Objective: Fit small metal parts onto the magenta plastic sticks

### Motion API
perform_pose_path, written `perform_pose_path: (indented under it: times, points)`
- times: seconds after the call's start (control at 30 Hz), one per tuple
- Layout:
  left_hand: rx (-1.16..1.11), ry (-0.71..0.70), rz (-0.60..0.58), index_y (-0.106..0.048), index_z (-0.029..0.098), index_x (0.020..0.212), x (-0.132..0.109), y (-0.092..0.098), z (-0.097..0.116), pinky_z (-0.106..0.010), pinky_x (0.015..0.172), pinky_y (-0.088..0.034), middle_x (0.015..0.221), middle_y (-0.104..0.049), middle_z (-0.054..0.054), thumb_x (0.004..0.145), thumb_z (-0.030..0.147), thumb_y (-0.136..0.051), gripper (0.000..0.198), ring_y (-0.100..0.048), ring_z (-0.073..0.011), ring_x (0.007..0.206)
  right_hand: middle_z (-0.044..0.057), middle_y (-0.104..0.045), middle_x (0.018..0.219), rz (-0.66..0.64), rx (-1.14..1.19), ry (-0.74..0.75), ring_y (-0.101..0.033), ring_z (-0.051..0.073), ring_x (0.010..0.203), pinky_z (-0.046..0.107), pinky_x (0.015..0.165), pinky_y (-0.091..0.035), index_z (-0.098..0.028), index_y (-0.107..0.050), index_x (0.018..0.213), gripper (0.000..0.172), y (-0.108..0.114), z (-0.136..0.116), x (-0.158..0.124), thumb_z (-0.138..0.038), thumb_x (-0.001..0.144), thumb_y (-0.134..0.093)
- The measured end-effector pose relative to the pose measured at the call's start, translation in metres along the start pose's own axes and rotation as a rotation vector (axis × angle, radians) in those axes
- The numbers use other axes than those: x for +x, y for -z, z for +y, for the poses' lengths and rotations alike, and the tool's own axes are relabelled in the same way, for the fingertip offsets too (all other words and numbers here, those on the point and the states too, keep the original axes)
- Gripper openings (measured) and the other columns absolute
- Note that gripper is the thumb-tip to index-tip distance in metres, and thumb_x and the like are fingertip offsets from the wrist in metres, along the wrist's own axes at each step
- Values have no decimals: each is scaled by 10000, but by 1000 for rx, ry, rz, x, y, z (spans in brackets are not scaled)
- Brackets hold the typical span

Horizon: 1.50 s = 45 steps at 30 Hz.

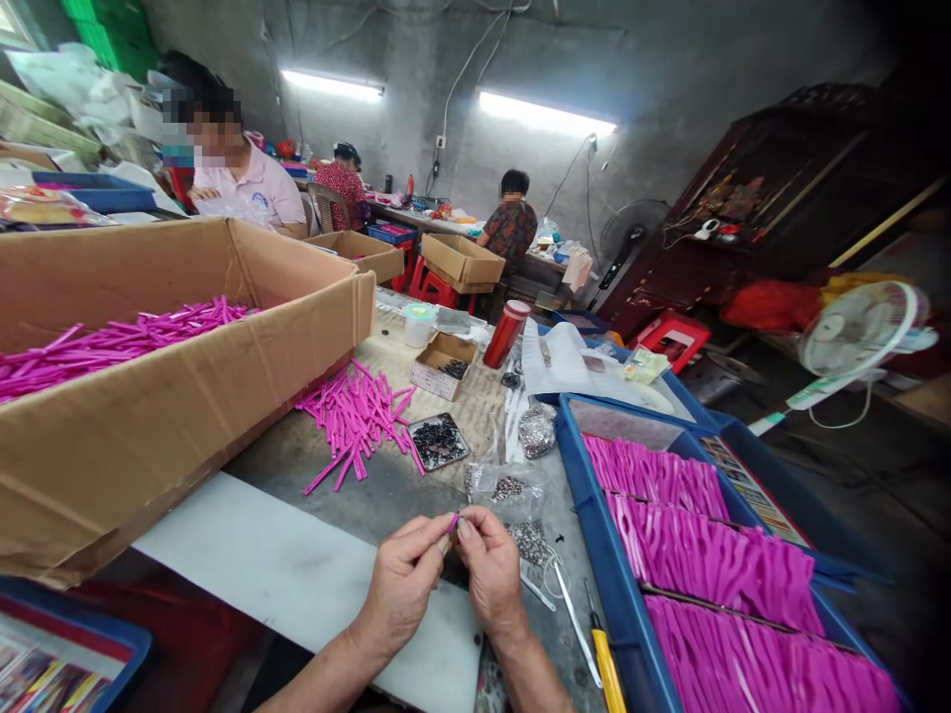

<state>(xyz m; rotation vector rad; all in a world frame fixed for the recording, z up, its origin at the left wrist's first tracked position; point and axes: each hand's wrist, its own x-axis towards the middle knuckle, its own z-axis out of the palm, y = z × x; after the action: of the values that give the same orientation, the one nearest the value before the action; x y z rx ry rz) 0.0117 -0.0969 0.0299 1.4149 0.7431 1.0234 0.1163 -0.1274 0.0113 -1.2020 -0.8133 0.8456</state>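
Note:
My left hand [405, 579] and my right hand [490, 569] meet over the near edge of the table. Between their pinched fingertips is a small magenta plastic piece [454, 522], mostly hidden by the fingers, with a dark tip at its upper end. Beyond the hands lies a loose pile of magenta plastic sticks [355, 411]. Beside it sits a small square tray [438, 442] of tiny black parts. Clear bags of small metal parts [509, 487] lie just past my right hand. A white board [297, 564] lies under my left forearm.
A large cardboard box [170, 396] of magenta sticks stands left. At right, a blue tray [616, 594] holds rows of flat magenta pieces. A yellow-handled screwdriver [607, 663], a small carton [444, 364] and a red flask [507, 335] are on the table. Several people sit further back.

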Motion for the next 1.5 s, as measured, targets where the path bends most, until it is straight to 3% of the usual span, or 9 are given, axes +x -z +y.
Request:
perform_pose_path:
  times: [0.27, 0.47, 0.9, 1.13, 1.5]
  points:
    - [-1, -5, 9, -656, 156, 923, 0, 0, -3, -182, 400, -363, 610, -463, 1, 724, 203, -518, 247, -393, -70, 448, -28, -480, 614, 1, 75, -28, -427, 95, 551, 202, 514, -354, -171, -537, 734, 167, -2, -4, -1, -325, 690, -582]
    - [-15, -7, -1, -655, 150, 924, -1, 0, -3, -184, 406, -364, 608, -461, -1, 728, 205, -509, 250, -401, -75, 458, -47, -404, 511, -89, 162, -131, -291, 57, 422, 176, 380, -207, -146, -527, 691, 262, -1, 2, -1, -404, 739, -510]
    - [-27, -12, 0, -660, 160, 913, -2, 0, -4, -181, 406, -366, 609, -455, 2, 723, 189, -516, 239, -394, -68, 453, -39, -423, 554, -41, 33, -17, -352, 84, 513, 194, 470, -284, -161, -549, 642, 179, 4, 5, 0, -327, 703, -575]
    - [-48, -23, -8, -651, 168, 932, -1, 1, -6, -177, 409, -369, 610, -443, 10, 729, 188, -515, 246, -394, -62, 447, -48, -407, 510, -83, 248, -142, -249, 51, 415, 178, 378, -169, -152, -546, 685, 243, 0, 4, -1, -388, 741, -521]
    - [-21, -23, 10, -660, 162, 914, -1, 0, -7, -177, 401, -372, 599, -450, 7, 723, 188, -515, 241, -399, -66, 445, -51, -415, 516, -36, 148, -89, -326, 68, 462, 186, 439, -265, -152, -552, 669, 179, 2, 6, 0, -327, 698, -584]
